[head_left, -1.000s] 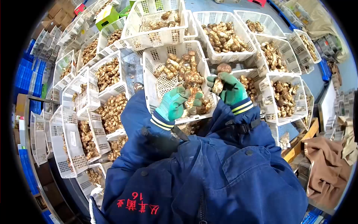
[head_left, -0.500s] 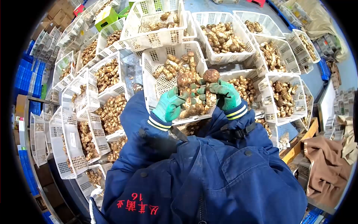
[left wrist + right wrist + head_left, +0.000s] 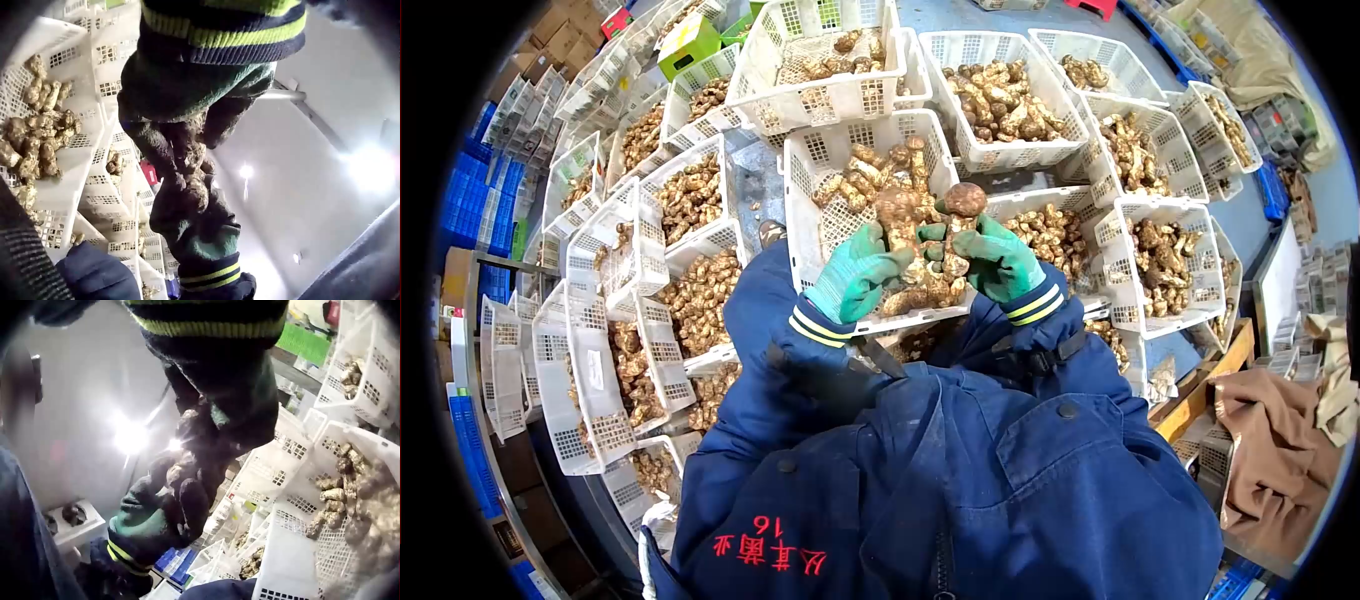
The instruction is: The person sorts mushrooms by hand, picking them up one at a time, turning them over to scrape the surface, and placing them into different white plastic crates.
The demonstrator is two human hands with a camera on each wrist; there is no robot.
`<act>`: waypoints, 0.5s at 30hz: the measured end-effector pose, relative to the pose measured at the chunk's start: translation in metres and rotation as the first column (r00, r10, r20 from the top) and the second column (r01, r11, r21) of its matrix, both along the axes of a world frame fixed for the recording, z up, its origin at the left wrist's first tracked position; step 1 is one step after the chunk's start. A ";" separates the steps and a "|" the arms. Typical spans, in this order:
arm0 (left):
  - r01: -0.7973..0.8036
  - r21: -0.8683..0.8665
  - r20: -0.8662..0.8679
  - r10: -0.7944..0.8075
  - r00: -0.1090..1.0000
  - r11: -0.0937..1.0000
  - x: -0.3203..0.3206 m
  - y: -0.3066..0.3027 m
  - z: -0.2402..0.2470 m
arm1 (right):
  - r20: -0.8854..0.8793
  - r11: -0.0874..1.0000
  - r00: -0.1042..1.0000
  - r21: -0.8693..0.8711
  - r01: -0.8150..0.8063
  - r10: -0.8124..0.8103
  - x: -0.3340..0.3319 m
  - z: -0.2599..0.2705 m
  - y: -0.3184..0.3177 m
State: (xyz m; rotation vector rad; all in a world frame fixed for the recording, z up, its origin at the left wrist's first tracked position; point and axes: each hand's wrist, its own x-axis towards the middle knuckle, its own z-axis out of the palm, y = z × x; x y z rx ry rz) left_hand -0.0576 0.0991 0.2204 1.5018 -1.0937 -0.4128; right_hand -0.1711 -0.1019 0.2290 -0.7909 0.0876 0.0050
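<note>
Green-gloved, my left hand grips a large mushroom with a broad brown cap and a pale, dirt-streaked stem. My right hand, gloved alike, pinches a second mushroom by its stem, its round dark cap upward. Side by side, the two mushrooms are held over the near part of a white perforated crate. Inside it lie several more mushrooms, heaped toward the far right. In the left wrist view, the gloved fingers hide much of the held mushrooms.
White crates of mushrooms surround me: one raised behind, one at the back right, others stacked at right and left. A brown cloth hangs at the far right, beside a wooden edge.
My right hand has come left with its mushroom, turning the cap upright beside the other one. My left hand has raised its mushroom so its cap stands upright too.
</note>
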 end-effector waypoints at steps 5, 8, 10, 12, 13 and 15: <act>-0.067 -0.051 -0.744 0.007 0.668 0.996 -0.013 -0.018 -0.002 | -0.098 0.986 0.994 -0.163 0.038 -0.055 -0.001 0.010 0.009; -0.154 0.068 -0.686 0.158 0.711 0.986 -0.023 -0.019 0.028 | -0.071 0.981 0.988 -0.146 0.126 -0.137 0.005 0.001 0.016; -0.280 0.066 -0.622 0.259 0.739 0.958 -0.020 -0.021 0.007 | 0.007 0.928 0.991 -0.351 0.127 -0.133 0.008 -0.028 0.013; -0.192 0.018 -0.668 0.155 0.728 0.981 -0.018 -0.022 0.012 | -0.081 0.955 0.989 -0.281 0.093 -0.120 0.008 -0.021 0.020; -0.149 -0.005 -0.689 0.104 0.717 0.989 -0.017 -0.022 0.015 | -0.140 0.962 0.967 -0.199 0.185 -0.215 0.009 -0.023 0.023; -0.207 0.062 -0.584 0.204 0.786 0.976 -0.008 -0.027 -0.021 | -0.149 0.960 0.952 -0.129 0.250 -0.268 0.011 -0.014 0.030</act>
